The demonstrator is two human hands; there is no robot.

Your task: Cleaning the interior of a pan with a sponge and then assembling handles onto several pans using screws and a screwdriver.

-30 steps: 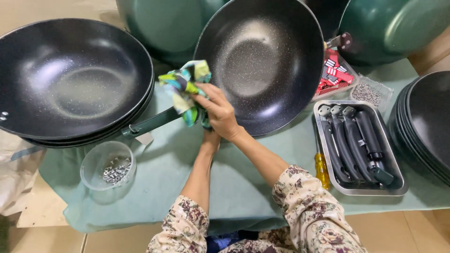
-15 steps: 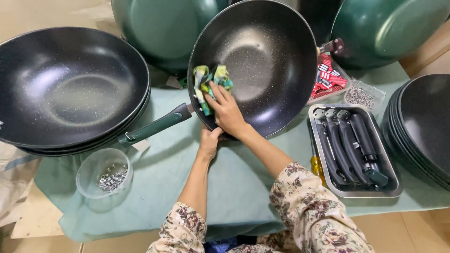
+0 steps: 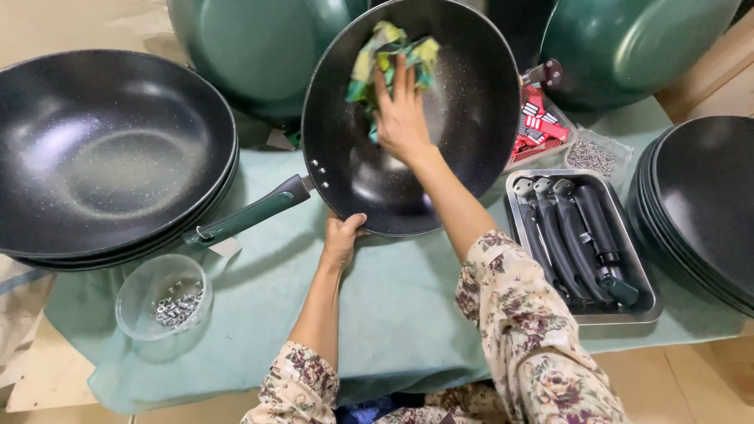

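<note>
The black non-stick wok with a dark green handle (image 3: 408,126) stands tilted on its near rim at the centre of the pale green table cloth (image 3: 259,314), its cooking surface turned toward the camera so that the whole interior can be reached. Its handle points toward 8 o'clock.

The left hand (image 3: 342,238) grips the wok's rim at 6 o'clock, thumb over the edge and fingers curled behind, clamped on the rim. This hold appears to prop the wok at its angle. The left forearm runs straight up from the body with the wrist in line.

The right hand (image 3: 400,118) lies flat inside the wok, fingers spread and extended toward 12 o'clock, pressing a crumpled green, yellow and blue rag (image 3: 393,51) against the upper wall. The hand is open, palm down on the rag, not closed round it. The right arm, in a floral sleeve, reaches diagonally from 5 o'clock.

At 9 o'clock sits a stack of black woks (image 3: 110,157). At 7 o'clock a clear plastic bowl of small metal fasteners (image 3: 163,297) stands within reach. At 3 o'clock a steel tray of dark handles (image 3: 581,243) rests beside another stack of black pans (image 3: 699,204).
</note>
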